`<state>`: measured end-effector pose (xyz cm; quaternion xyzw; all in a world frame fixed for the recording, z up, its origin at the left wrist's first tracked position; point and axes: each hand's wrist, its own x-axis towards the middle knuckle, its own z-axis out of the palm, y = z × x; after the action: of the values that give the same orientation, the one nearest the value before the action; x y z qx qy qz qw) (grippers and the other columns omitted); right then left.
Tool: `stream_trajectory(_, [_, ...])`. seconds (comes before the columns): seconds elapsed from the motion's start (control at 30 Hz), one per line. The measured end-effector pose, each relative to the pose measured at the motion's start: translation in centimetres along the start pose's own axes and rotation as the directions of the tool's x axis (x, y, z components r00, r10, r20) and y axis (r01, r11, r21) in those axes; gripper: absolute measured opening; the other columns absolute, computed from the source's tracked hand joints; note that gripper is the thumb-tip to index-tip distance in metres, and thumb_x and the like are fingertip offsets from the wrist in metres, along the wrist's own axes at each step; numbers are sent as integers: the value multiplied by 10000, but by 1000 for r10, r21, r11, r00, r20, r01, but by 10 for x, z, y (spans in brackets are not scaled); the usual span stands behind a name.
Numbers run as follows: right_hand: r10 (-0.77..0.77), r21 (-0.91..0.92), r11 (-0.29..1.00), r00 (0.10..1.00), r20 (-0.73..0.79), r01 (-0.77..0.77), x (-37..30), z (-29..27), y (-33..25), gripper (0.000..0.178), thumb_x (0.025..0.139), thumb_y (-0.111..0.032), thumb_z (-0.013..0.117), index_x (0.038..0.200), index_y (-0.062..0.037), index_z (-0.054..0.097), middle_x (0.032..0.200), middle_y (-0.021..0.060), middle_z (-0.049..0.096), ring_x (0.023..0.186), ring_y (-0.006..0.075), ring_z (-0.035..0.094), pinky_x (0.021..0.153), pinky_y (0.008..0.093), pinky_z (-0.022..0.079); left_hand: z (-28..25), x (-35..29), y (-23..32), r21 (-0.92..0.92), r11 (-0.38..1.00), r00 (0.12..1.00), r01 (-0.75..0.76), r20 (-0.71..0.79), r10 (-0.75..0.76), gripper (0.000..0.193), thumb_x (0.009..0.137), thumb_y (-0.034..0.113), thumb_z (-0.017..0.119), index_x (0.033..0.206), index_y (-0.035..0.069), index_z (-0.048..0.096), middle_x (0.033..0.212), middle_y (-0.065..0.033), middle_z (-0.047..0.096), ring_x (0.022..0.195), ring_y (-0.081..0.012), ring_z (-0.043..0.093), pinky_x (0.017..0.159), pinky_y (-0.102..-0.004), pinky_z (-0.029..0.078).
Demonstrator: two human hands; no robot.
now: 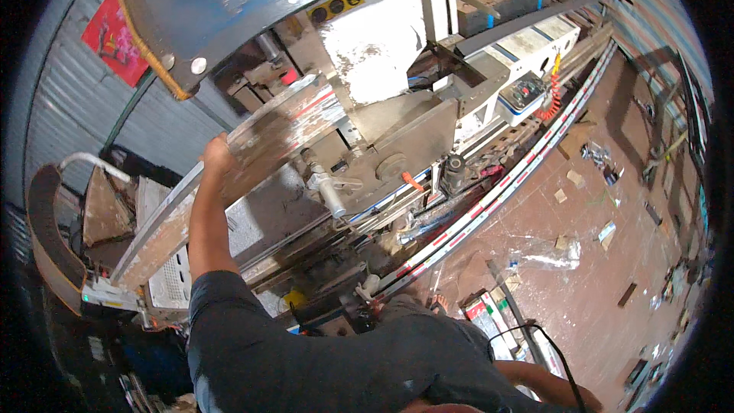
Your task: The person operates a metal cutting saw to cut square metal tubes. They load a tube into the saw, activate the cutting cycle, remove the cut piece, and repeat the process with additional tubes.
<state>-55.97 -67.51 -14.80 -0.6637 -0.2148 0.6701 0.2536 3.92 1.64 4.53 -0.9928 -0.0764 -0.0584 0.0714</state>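
Labels: a yellow label (335, 5) with three round black symbols sits at the top of the machine (417, 141), beside a glaring white surface (375, 46); any lettering is too small to read. A red poster (116, 40) with a pinkish pattern hangs on the corrugated wall (61, 99) to your left. A control box (524, 94) carries small buttons whose markings are not legible; a coiled red cable (550, 105) hangs beside it. Red dashes mark a long pale strip (459, 226) curving past the machine's near side. Grip: your left hand (218, 154) is closed on the upper edge of a long, stained board (267, 141), wrapped over it partway along; the opening is narrow, roughly the board's thickness, with the far side of the grasp hidden. The board stands tilted on edge, running from lower left toward the machine, left of a pale cylindrical handle (329, 195). Your right forearm (543, 382) lies at the lower edge; you cannot tell from this view what that hand holds.
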Motion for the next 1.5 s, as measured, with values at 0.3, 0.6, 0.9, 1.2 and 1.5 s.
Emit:
stream_trajectory(0.3, [43,-363,930,997,-63,-63,-13,-92,-26,505,892,-510,799,1241,-146,793,1130,174,803,1056,355,767,917,492,602,6,-8,11,-79,993,984,-91,-157,78,602,702,273,930,1225,78,704,1162,-183,780,1176,-424,721,959,-717,508])
stream_trajectory(0.6, [-912,-929,371,180,-368,-21,20,-334,-349,298,1011,-376,727,1057,-92,651,860,99,663,803,321,704,723,474,578,-5,-14,7,-82,994,993,-73,-104,64,497,669,118,894,1123,104,694,1115,-158,790,1134,-410,746,951,-659,532])
stream_trajectory(0.9, [-999,-985,-20,33,14,-174,119,-531,-610,245,973,-333,701,1150,-164,723,1167,78,698,1185,279,672,1019,503,441,25,4,-3,78,980,961,181,-225,-159,545,853,332,805,1342,174,626,1286,-102,675,1283,-343,607,1061,-567,474])
stream_trajectory(1.2, [-883,-870,466,-30,-468,-162,226,-594,-581,274,1011,-316,602,1213,-174,721,1155,100,752,1167,321,707,1025,549,499,18,-43,-8,-24,988,955,-155,-258,143,955,627,592,919,1438,188,618,1369,-115,632,1323,-350,584,1017,-615,471])
stream_trajectory(1.5, [-914,-907,381,-219,-341,-177,233,-620,-575,213,966,-275,625,1108,-154,729,1033,101,734,1023,302,731,907,474,576,51,4,-36,30,976,928,-215,-304,214,779,572,570,962,1207,176,742,1157,-88,738,1095,-325,733,914,-502,550])
